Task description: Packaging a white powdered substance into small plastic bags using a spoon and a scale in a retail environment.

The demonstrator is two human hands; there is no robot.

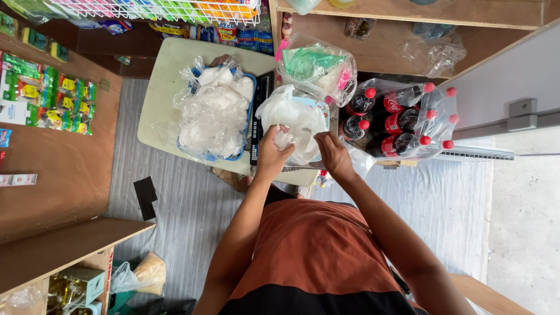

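Observation:
A clear plastic bag of white powder (294, 119) rests on a light blue scale tray (317, 106) at the near edge of a pale table (163, 87). My left hand (272, 153) grips the bag's near side, fingers pinched into the plastic. My right hand (331, 153) holds the bag's edge on the other side. Both forearms reach forward over my orange and black shirt.
A blue basket (248, 102) piled with several tied bags of white powder sits left of the scale. A shrink-wrapped pack of dark soda bottles (402, 119) with red caps lies to the right. A bag of green items (315, 64) is behind. Wooden shelves (64, 169) stand left.

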